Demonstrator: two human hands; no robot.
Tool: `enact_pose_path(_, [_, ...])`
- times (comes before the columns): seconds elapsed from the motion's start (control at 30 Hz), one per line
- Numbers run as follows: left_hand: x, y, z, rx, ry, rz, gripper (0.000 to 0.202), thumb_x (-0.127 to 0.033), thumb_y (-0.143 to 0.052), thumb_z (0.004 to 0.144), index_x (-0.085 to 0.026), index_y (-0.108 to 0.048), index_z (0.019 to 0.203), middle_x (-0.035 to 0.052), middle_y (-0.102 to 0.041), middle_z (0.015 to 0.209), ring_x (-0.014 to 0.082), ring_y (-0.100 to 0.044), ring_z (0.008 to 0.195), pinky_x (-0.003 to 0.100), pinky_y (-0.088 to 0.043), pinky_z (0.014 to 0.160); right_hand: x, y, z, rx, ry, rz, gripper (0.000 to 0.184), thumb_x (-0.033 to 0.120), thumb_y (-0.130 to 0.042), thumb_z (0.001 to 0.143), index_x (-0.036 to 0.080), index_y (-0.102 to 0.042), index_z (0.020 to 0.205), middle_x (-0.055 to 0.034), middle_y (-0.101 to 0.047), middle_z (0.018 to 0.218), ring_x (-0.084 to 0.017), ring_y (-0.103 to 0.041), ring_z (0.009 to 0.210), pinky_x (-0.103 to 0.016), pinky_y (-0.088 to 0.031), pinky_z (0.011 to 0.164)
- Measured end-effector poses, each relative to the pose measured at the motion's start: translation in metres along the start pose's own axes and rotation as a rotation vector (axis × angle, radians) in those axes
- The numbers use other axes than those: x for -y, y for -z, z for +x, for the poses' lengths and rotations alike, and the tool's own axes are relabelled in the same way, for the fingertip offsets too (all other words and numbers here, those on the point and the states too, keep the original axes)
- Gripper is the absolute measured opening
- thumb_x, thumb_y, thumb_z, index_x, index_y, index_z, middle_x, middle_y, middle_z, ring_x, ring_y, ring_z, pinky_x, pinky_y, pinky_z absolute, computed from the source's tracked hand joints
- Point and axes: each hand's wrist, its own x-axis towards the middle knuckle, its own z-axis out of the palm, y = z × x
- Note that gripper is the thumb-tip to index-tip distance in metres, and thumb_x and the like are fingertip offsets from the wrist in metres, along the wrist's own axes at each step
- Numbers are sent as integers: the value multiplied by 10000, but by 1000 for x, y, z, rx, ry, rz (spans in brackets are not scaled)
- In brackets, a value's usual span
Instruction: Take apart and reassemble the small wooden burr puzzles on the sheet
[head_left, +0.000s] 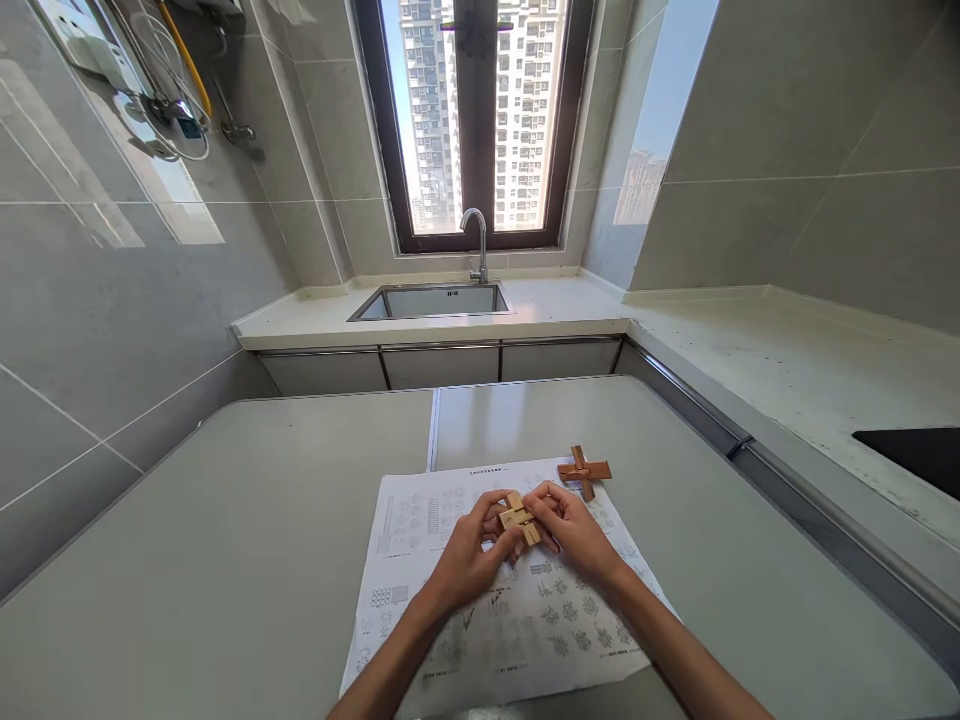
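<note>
Between my two hands, just above a printed sheet [409, 600], is a small light-wood interlocking puzzle [516, 514] made of crossed notched bars. My left hand [480, 545] grips its left side, thumb below and fingers above and behind. On the right side, the fingertips of my right hand [566, 520] pinch the same puzzle. Some fingers of both hands are hidden behind it. Beyond my right hand, a darker brown wooden cross-shaped puzzle [583, 471] lies at the sheet's upper right corner. Diagrams of burr shapes and pen ticks cover the paper.
The sheet lies on a pale table [225, 540] with a seam down its far half. Past it stands a white counter [555, 300] with a sink [435, 300] and a tap [480, 245] under a window. A second counter [810, 350] runs along the right.
</note>
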Motion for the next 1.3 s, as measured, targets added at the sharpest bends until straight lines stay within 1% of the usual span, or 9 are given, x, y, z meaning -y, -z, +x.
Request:
enact_pose_path(0.07, [-1, -1, -1, 6, -8, -3, 434, -467, -576, 1008, -201, -540, 1348, 53, -717, 944, 178, -647, 731, 313, -536, 736, 1, 2, 0, 24, -15, -7, 437, 634, -677, 916, 221, -568, 823, 83, -543, 495, -86, -377, 408, -236, -279, 472])
enact_pose_path(0.17, [-4, 1, -1, 0, -14, 47, 462, -475, -544, 1031, -201, -511, 1401, 18, -701, 828, 177, -646, 703, 317, -532, 768, 5, 5, -1, 104, -44, -13, 439, 652, -656, 921, 227, -562, 865, 82, -557, 502, -100, -423, 410, -241, -310, 485])
enact_pose_path(0.3, [-6, 6, 1, -3, -22, 64, 486, -483, -510, 1050, -184, -489, 1432, 0, -680, 743, 187, -657, 705, 315, -523, 779, 10, 5, -2, 178, -22, 9, 435, 642, -684, 908, 233, -555, 978, 57, -625, 636, -105, -454, 466, -242, -326, 505])
enact_pose_path(0.4, [-4, 7, 2, -16, -51, 11, 459, -488, -496, 1055, -178, -501, 1394, 11, -679, 777, 189, -655, 726, 313, -528, 765, 10, 3, -3, 185, 0, 0, 449, 654, -687, 901, 233, -545, 970, 31, -659, 709, -114, -480, 504, -253, -352, 528])
enact_pose_path(0.53, [1, 5, 1, -32, -99, -29, 402, -478, -481, 1065, -188, -514, 1340, 20, -668, 854, 182, -643, 761, 307, -528, 761, 5, 0, -3, 171, 56, -44, 411, 622, -648, 950, 232, -523, 925, 38, -627, 680, -126, -512, 537, -263, -390, 555])
enact_pose_path(0.77, [1, 3, 1, -27, -108, -62, 388, -458, -523, 1053, -203, -518, 1345, 42, -693, 958, 197, -669, 844, 313, -528, 806, -3, 0, -5, 123, 137, -72, 337, 549, -683, 958, 247, -544, 1012, -2, -678, 831, -183, -639, 729, -303, -491, 665])
enact_pose_path(0.97, [1, 2, 0, -41, -129, -84, 363, -445, -532, 1052, -206, -530, 1326, 35, -672, 942, 192, -662, 823, 304, -537, 781, -4, 0, -5, 143, 150, -50, 298, 515, -664, 982, 241, -549, 997, 14, -640, 772, -157, -576, 647, -301, -458, 646])
enact_pose_path(1.17, [3, 3, -2, -94, -160, 21, 341, -431, -531, 1055, -208, -569, 1310, 38, -663, 978, 176, -618, 835, 287, -504, 802, -8, -2, -5, 151, 134, -15, 288, 496, -665, 988, 232, -551, 988, 40, -579, 728, -129, -507, 595, -271, -398, 579])
enact_pose_path(1.3, [2, 6, -1, -83, -156, 21, 353, -435, -531, 1052, -207, -569, 1318, 48, -676, 1009, 179, -630, 855, 289, -513, 803, -10, -1, -5, 122, 140, -37, 290, 488, -687, 975, 230, -558, 1003, 37, -584, 739, -134, -527, 628, -270, -415, 596])
